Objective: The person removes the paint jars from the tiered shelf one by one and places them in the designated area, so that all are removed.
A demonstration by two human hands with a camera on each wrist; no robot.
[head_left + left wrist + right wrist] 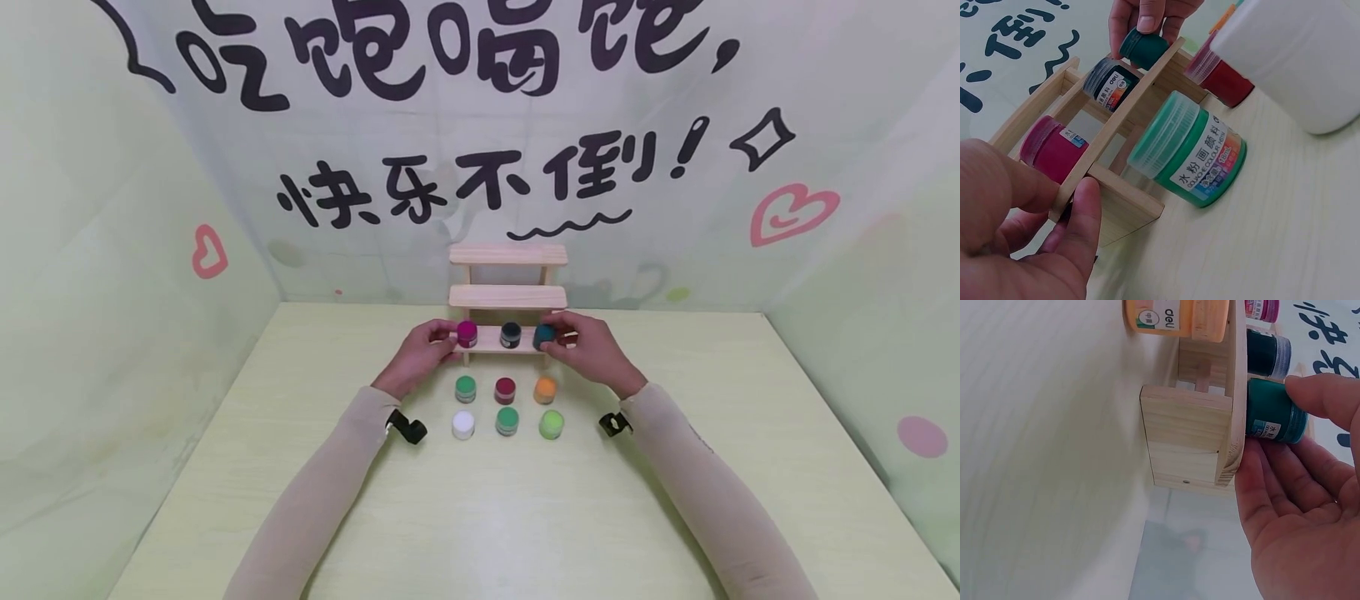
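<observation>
A three-tier wooden stand point(507, 296) rises at the back of the table. Its lowest tier bears a magenta paint jar point(467, 334), a black-looking paint jar point(511, 335) and a teal paint jar point(543, 337) in a row. My left hand point(418, 357) grips the left end of that tier beside the magenta jar, thumb and fingers about the board's edge in the left wrist view. With thumb and fingers, my right hand point(596, 350) holds the teal jar point(1272, 411) at the tier's right end. The jar stands upright on the board.
Before the stand are two rows of paint jars: green point(466, 389), dark red point(506, 391) and orange point(545, 390), then white point(463, 425), another green point(507, 421) and light green point(551, 424). A printed cloth backdrop point(480, 125) hangs behind the table.
</observation>
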